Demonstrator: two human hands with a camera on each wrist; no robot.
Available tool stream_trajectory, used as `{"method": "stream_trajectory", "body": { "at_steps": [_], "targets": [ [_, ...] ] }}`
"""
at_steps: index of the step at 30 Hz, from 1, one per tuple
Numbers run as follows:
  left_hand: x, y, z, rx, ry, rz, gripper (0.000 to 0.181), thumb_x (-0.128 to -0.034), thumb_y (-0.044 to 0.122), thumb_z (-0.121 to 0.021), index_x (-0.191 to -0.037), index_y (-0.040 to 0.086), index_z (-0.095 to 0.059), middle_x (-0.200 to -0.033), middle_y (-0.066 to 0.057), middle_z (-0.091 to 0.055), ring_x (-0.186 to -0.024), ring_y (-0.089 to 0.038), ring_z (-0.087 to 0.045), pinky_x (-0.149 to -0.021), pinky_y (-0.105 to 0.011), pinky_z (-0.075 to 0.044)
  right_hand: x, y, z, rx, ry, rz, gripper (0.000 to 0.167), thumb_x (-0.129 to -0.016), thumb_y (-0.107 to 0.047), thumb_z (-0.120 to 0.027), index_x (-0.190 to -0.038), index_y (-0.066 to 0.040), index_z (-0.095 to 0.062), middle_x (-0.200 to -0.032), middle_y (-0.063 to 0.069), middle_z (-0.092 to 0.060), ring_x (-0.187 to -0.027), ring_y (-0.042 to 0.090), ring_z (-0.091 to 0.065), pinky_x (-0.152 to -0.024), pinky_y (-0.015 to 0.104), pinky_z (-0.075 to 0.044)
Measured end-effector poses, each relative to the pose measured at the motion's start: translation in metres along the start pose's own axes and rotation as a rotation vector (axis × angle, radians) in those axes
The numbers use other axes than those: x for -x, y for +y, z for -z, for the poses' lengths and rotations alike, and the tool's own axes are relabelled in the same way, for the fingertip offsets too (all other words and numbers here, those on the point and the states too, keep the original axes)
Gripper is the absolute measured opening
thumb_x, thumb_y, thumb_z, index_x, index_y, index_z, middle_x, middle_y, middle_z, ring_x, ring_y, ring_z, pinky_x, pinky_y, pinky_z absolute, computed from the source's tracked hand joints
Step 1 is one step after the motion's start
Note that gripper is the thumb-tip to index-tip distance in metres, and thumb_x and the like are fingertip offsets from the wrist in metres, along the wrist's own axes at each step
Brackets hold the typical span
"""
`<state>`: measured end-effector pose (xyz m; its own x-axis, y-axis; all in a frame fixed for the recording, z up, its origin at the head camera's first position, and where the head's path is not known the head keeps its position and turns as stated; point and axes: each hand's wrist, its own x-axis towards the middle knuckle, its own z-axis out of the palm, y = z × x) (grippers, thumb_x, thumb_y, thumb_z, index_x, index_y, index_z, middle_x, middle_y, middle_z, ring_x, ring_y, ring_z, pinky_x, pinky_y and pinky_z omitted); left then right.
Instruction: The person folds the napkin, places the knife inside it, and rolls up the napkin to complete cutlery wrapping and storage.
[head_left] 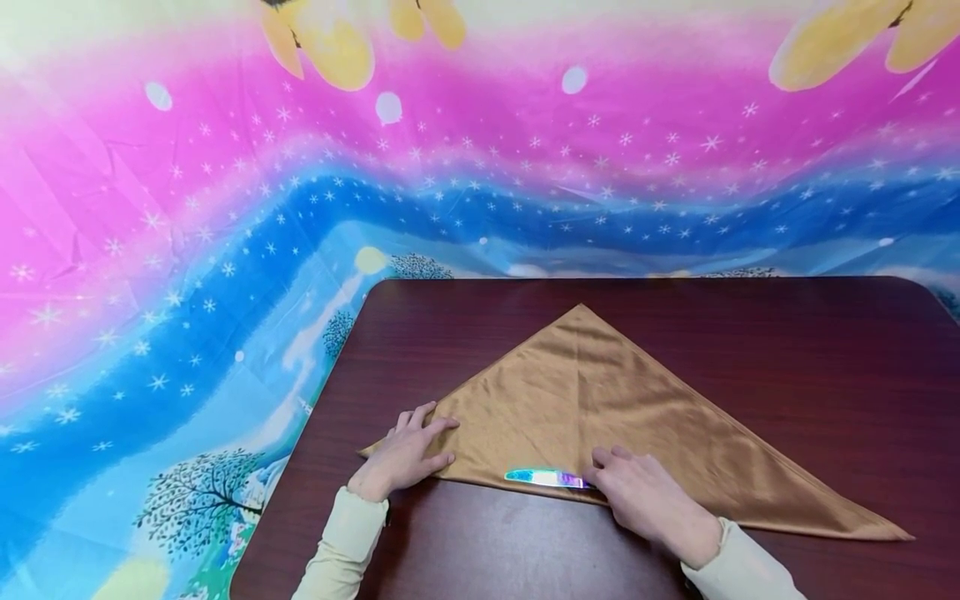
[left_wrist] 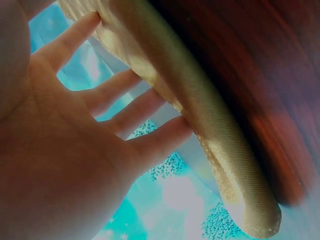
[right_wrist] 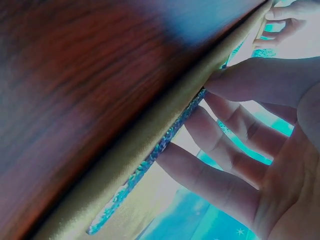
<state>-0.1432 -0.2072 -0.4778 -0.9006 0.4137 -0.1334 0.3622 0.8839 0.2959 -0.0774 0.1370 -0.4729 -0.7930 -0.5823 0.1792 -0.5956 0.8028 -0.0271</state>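
A shiny gold-brown cloth (head_left: 525,400), folded into a triangle, lies on the table with its long edge toward me. Along that edge sits a slim, flat iridescent strip (head_left: 543,477) with a tapered, rounded left end. My right hand (head_left: 645,496) holds the strip near its right part. In the right wrist view, the thumb and fingers meet at the glittery strip (right_wrist: 155,155), which shows on both sides of the hand. My left hand (head_left: 405,454) rests spread on the cloth near its left corner, and its fingertips touch the cloth (left_wrist: 200,100) in the left wrist view.
The dark reddish-brown wooden table (head_left: 817,367) has rounded corners. Behind it and along its left side hangs a pink and blue backdrop (head_left: 480,142) printed with snowflakes and trees. The cloth's right corner reaches far out to the right.
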Motion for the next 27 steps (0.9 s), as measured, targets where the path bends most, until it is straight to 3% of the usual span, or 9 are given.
{"method": "stream_trajectory", "body": {
  "at_steps": [17,22,27],
  "targets": [
    [0.0,-0.001,-0.002,0.005,0.002,0.002,0.045,-0.0904,0.036,-0.065,-0.133,0.025,-0.055,-0.149,-0.018,-0.037,-0.129,-0.042,-0.039,-0.091,-0.059,-0.043,0.003,0.01,-0.004,-0.058,0.088,0.043,0.019,-0.076,-0.005,-0.068,-0.071,-0.022,-0.06,-0.066,-0.011,-0.045,-0.057,0.011,-0.051,-0.042,0.026,-0.033],
    [-0.001,-0.001,-0.002,-0.001,0.005,-0.002,0.045,-0.0905,0.036,-0.065,-0.133,0.025,-0.055,-0.149,-0.018,-0.037,-0.129,-0.042,-0.039,-0.091,-0.059,-0.043,0.003,0.015,-0.002,-0.109,0.066,0.041,0.019,-0.072,-0.01,-0.073,-0.071,-0.022,-0.058,-0.067,-0.012,-0.046,-0.055,0.008,-0.049,-0.044,0.025,-0.034],
    [0.0,-0.001,-0.001,-0.005,0.008,-0.005,0.045,-0.0902,0.036,-0.066,-0.132,0.024,-0.056,-0.149,-0.019,-0.037,-0.128,-0.043,-0.04,-0.09,-0.06,-0.044,0.005,0.026,0.004,-0.111,0.0,-0.049,0.025,-0.074,-0.021,-0.077,-0.069,-0.022,-0.053,-0.066,-0.013,-0.044,-0.053,0.006,-0.045,-0.045,0.026,-0.034]
  ]
}}
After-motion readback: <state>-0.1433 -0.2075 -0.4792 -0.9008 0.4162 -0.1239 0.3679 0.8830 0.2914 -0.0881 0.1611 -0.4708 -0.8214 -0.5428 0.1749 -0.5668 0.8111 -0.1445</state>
